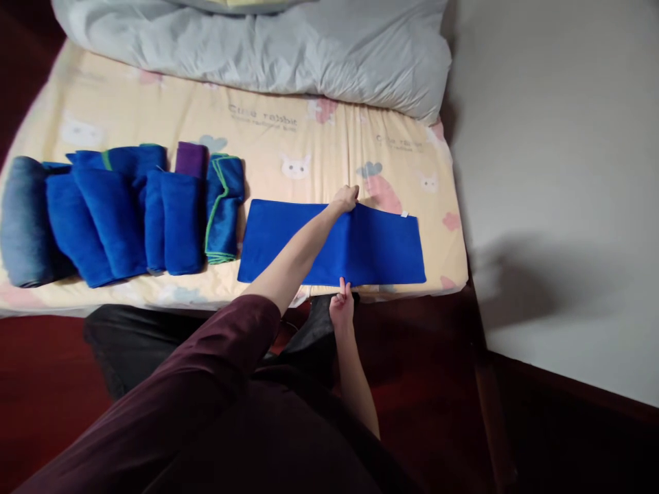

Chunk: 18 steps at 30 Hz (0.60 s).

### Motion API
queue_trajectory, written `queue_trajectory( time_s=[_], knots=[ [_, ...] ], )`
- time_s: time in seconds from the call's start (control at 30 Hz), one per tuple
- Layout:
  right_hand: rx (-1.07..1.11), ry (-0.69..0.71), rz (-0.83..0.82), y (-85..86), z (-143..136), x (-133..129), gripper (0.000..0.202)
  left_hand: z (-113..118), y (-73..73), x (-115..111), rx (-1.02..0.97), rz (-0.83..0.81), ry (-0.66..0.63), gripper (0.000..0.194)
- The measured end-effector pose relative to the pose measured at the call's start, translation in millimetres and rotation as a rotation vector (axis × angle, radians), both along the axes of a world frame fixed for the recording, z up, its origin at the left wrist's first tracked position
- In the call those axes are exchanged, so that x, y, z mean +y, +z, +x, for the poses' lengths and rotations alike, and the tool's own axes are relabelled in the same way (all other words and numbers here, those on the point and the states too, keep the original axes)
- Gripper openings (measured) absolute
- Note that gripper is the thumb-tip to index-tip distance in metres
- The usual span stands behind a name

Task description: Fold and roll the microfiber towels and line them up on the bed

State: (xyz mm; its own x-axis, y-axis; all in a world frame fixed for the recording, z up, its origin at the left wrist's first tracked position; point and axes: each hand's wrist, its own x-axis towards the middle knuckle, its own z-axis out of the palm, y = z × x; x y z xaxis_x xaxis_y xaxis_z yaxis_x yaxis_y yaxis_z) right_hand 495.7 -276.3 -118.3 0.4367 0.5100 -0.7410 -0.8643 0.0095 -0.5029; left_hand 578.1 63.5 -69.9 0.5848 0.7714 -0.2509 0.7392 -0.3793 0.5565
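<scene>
A blue towel (293, 237) lies flat as a long strip along the bed's near edge, with a small white tag (404, 214) at its far right corner. A crease runs across its middle, between my two hands. My left hand (347, 198) reaches over the towel, fingers closed on its far edge. At the near edge, my right hand (342, 306) pinches the cloth opposite the left one; some of its fingers are partly stretched. Left of the towel lies a blue cloth with green edging (225, 206), folded into a bundle.
Several rolled or folded blue cloths (182, 223) lie in a row on the left, with a purple one (190, 159) and a grey-blue roll (25, 219). A grey quilt (257, 51) covers the far side of the yellow printed bed sheet (334, 147). A wall (556, 171) stands at the right.
</scene>
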Motion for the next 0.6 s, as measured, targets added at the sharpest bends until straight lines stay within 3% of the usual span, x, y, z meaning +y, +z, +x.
queue_trajectory(
  time_s=[0.13, 0.3, 0.43, 0.6],
  knots=[
    [-0.162, -0.032, 0.038, 15.5, -2, -13, 0.013, -8, 35.4, -4, -0.069, 0.053, -0.026, 0.036],
    [-0.471, -0.065, 0.063, 48.5, 16, -22, 0.036, -37, 97.8, -11, -0.189, 0.127, -0.036, 0.028],
    [-0.798, -0.05, 0.05, 92.3, 48, -20, 0.058, -81, 144.9, -8, -0.349, 0.174, -0.022, 0.022],
    [-1.225, -0.033, 0.042, 157.3, 93, 1, 0.063, -143, 191.7, 8, -0.609, 0.22, 0.075, 0.014]
  ],
)
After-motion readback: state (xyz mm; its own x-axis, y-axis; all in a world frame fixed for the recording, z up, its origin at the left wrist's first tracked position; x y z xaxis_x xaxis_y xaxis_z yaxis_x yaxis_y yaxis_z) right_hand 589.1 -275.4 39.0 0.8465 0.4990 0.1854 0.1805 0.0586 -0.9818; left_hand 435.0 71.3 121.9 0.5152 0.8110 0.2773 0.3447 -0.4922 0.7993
